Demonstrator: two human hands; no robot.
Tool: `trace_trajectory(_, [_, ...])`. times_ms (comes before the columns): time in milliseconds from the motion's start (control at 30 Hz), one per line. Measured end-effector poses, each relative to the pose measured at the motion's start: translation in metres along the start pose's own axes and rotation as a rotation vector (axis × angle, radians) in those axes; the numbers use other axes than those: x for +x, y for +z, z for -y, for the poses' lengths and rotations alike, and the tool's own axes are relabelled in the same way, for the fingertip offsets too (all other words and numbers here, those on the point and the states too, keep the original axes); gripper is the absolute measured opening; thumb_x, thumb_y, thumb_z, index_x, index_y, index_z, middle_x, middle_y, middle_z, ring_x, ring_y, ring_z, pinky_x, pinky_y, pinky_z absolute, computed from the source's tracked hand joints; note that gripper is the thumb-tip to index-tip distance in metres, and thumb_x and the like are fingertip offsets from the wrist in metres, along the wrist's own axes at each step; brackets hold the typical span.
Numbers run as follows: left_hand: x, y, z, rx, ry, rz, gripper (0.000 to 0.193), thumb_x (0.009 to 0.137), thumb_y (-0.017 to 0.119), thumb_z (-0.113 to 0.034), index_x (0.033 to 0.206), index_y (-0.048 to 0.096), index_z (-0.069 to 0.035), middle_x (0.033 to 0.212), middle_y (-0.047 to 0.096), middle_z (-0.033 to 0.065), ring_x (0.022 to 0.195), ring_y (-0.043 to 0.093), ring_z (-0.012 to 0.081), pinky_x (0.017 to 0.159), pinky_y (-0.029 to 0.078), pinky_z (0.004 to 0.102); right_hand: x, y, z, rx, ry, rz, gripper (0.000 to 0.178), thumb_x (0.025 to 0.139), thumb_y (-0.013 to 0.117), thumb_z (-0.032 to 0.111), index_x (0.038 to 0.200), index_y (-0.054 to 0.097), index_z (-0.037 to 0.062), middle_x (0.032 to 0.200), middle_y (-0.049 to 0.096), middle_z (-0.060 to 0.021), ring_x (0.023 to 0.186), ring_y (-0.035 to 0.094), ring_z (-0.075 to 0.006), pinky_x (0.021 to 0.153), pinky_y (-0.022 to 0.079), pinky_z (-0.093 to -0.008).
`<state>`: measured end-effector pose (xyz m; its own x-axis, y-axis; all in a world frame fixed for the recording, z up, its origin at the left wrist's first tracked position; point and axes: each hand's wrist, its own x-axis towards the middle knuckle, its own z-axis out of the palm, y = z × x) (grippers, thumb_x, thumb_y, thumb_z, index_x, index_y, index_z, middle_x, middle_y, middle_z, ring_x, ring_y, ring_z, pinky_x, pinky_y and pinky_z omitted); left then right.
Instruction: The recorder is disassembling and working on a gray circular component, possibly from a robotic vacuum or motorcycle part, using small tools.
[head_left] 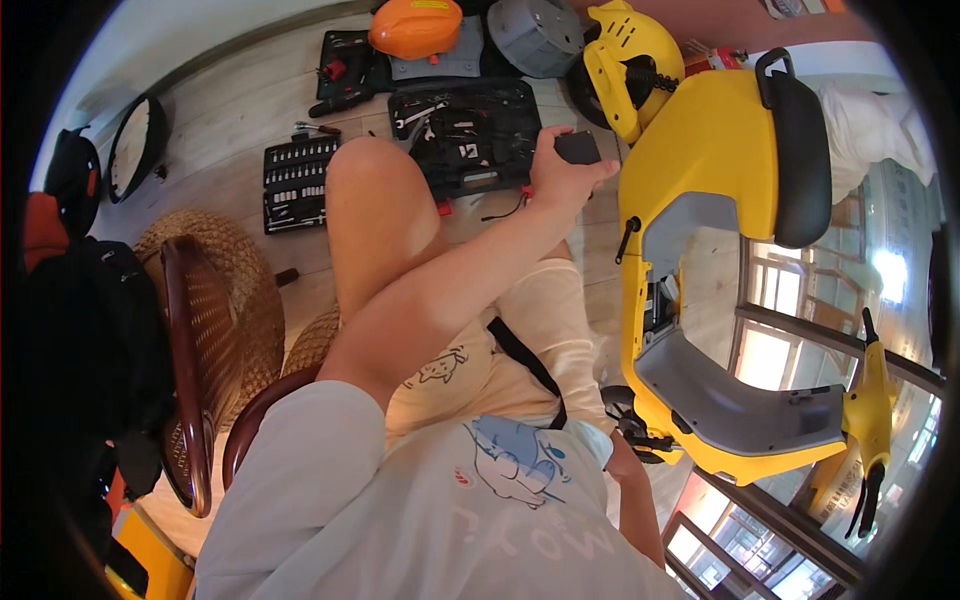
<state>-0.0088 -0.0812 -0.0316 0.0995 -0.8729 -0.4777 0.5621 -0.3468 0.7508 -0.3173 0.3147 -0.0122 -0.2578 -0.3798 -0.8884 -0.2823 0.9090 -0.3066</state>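
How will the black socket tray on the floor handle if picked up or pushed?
The black socket tray is probably stiff, given its straight edges. Rows of metal-looking sockets suggest it's heavy for its size. Lying flat, it'll likely slide rather than tip.

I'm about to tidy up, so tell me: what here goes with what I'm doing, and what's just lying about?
Probably part of it:
black block, in your left hand
open tool case
socket set
yellow scooter, close by

Seemingly just lying about:
wicker chair
orange rounded object
black-rimmed mirror
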Motion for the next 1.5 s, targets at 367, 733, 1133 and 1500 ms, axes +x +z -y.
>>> trace_trajectory(367, [0.007,0.0,-0.009,0.049,0.309,0.09,0.069,0.063,0.091,-0.005,0.122,0.056,-0.01,0.107,0.066,0.0108,0.092,0.068,0.02,0.078,0.058,0.0344,-0.033,0.023,0.031,0.393,-0.17,0.151,0.057,0.093,0.059,-0.008,0.148,0.046,-0.0022,0.145,0.055,-0.0115,0.127,0.058,-0.0182,0.106,0.047,-0.0306])
trace_trajectory(733, [-0.021,0.005,-0.024,-0.023,0.252,0.17,0.072,0.069,0.092,-0.004,0.128,0.05,-0.004,0.105,0.062,0.0059,0.089,0.063,0.0124,0.067,0.056,0.0273,-0.066,-0.003,0.219,-1.038,-0.747,-0.554,0.035,0.091,0.065,0.007,0.126,0.066,0.0024,0.117,0.07,-0.0218,0.106,0.067,-0.0395,0.09,0.053,-0.0448])
trace_trajectory(1133, [-0.005,0.018,-0.057,0.189,0.372,0.057,0.067,0.065,0.093,-0.01,0.12,0.055,-0.003,0.106,0.066,0.009,0.095,0.064,0.0144,0.085,0.056,0.031,0.124,0.044,0.443,-0.742,-0.858,0.263,0.057,0.094,0.059,-0.002,0.148,0.046,0.0062,0.14,0.055,-0.0108,0.127,0.054,-0.02,0.107,0.046,-0.0361])
trace_trajectory(1500, [-0.009,-0.02,-0.078,-0.054,0.121,-0.292,0.074,0.072,0.086,0.004,0.132,0.044,-0.008,0.119,0.057,0.008,0.105,0.06,0.0171,0.088,0.053,0.0318,0.386,0.135,0.632,-0.166,-0.338,0.516,0.085,0.091,0.076,0.04,0.155,0.034,0.0018,0.133,0.056,-0.0153,0.122,0.058,-0.035,0.105,0.048,-0.0501])
